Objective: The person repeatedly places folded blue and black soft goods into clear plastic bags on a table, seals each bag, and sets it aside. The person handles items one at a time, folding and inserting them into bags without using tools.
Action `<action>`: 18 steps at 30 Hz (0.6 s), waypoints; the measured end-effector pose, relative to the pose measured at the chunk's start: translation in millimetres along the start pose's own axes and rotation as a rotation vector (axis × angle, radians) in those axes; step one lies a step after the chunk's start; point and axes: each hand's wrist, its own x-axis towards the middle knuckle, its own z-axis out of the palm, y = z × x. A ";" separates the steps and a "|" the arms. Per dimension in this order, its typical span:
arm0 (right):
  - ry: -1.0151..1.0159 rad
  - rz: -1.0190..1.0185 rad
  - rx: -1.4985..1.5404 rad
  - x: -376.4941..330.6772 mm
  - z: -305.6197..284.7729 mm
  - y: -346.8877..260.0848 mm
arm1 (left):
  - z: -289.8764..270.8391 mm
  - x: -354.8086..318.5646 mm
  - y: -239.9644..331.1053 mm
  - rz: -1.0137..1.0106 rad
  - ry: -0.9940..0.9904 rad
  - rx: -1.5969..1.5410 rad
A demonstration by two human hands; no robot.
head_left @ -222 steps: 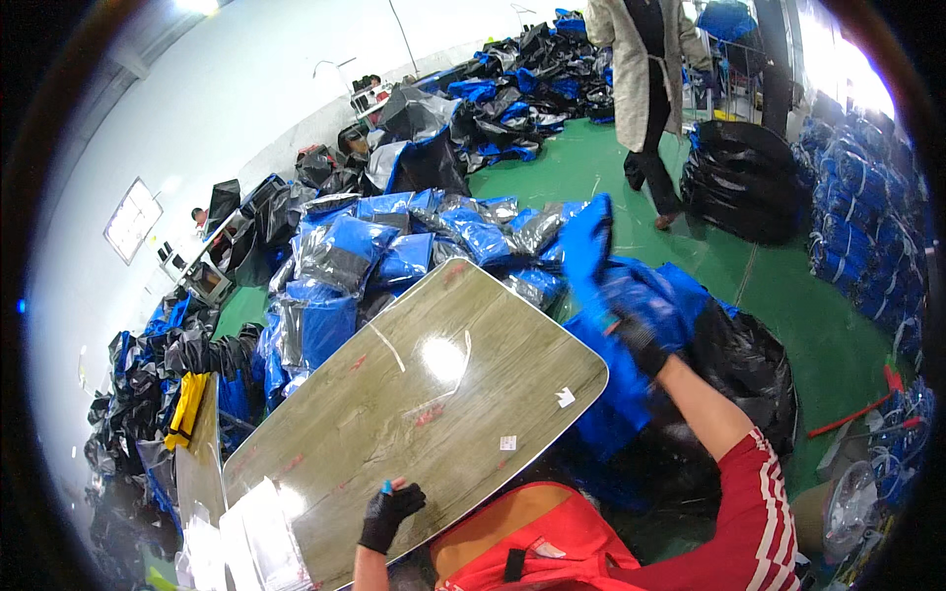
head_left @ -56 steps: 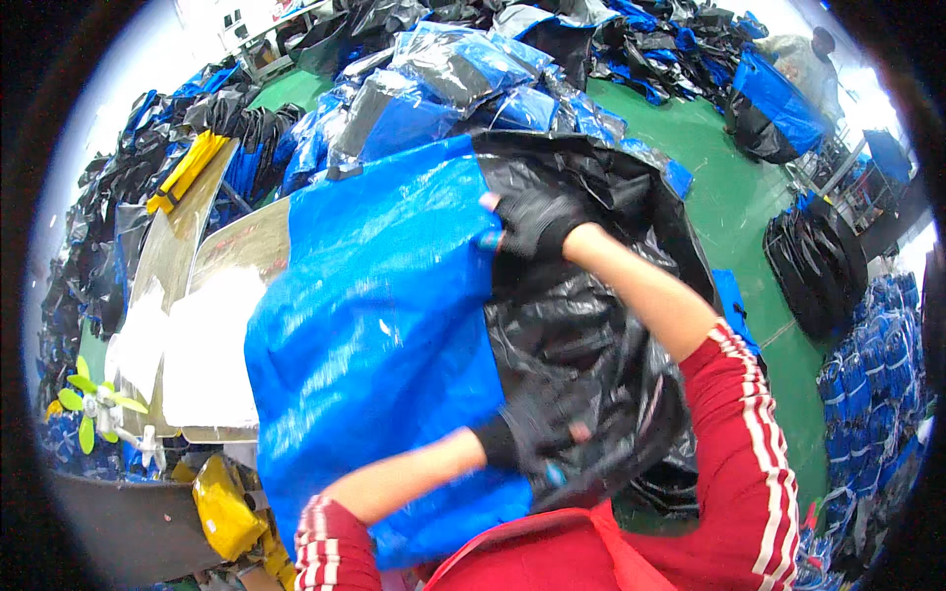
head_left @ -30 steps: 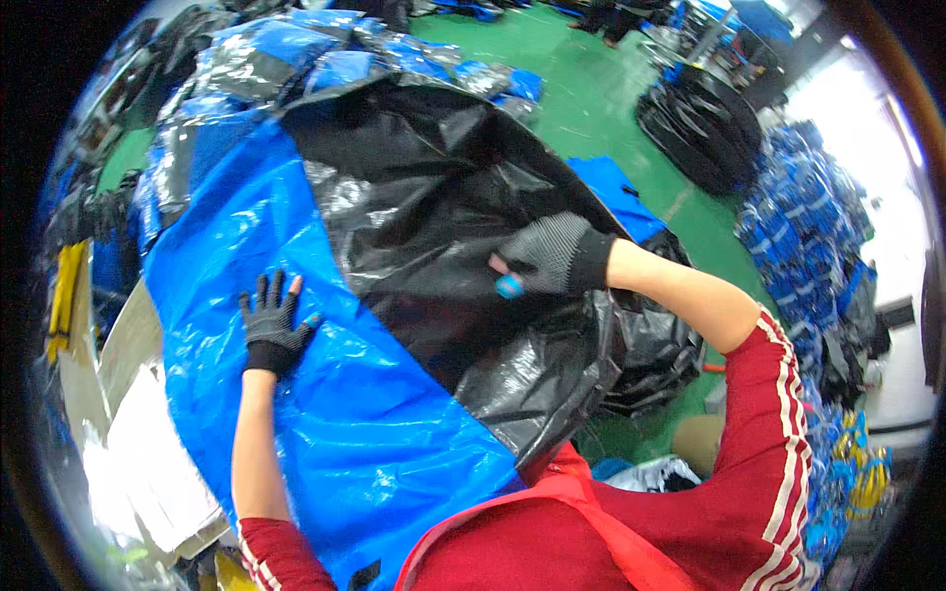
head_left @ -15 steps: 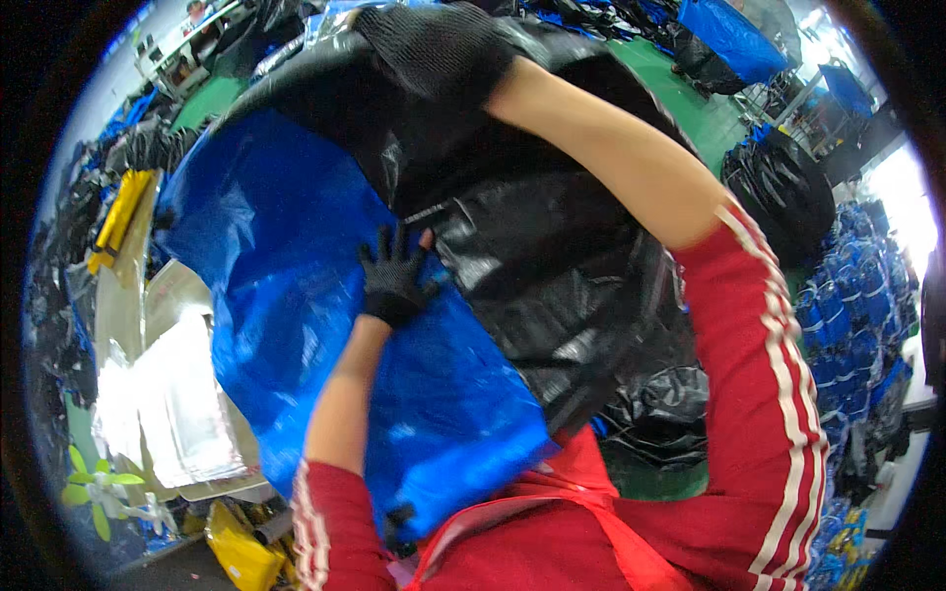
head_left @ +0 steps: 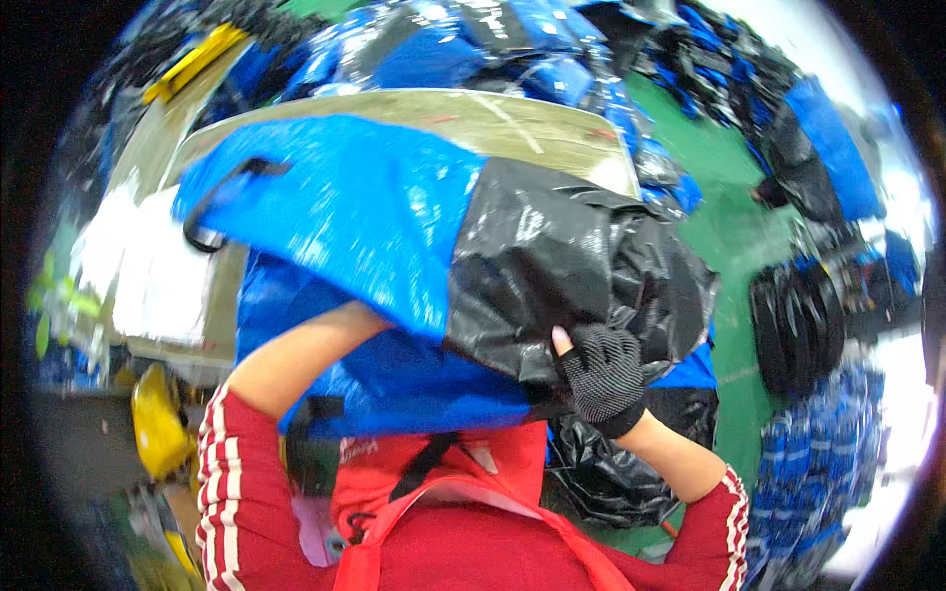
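A large blue-and-black plastic bag lies across the table in front of me, blue on the left and black on the right. A black strap handle is fixed to its left end. My right hand, in a black dotted knit glove with the thumb tip bare, is closed on the near edge of the black part. My left forearm runs under the blue part, which hides the left hand and its fingers. More blue sheeting hangs beneath, against my red apron.
The wooden tabletop shows beyond the bag. Stacked blue bags stand past its far edge. Black folded bags lie low at right, near blue bundles. Yellow packages sit at lower left. Green floor runs along the right.
The bag has swung down and now lies crosswise. My right hand has come down from the far top to its near edge. My left hand, earlier spread on the blue, is now under it.
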 end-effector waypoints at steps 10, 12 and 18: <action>-0.528 -0.476 0.228 11.9 26.2 68.2 | 22.9 -172.8 -29.1 -0.284 0.071 0.256; -0.699 -0.465 0.161 -5.3 15.1 87.1 | 20.1 -175.7 -35.3 -0.391 0.390 -0.080; -0.371 -0.020 0.790 24.0 -5.0 107.2 | -30.8 -124.8 -47.1 -0.489 -0.076 0.376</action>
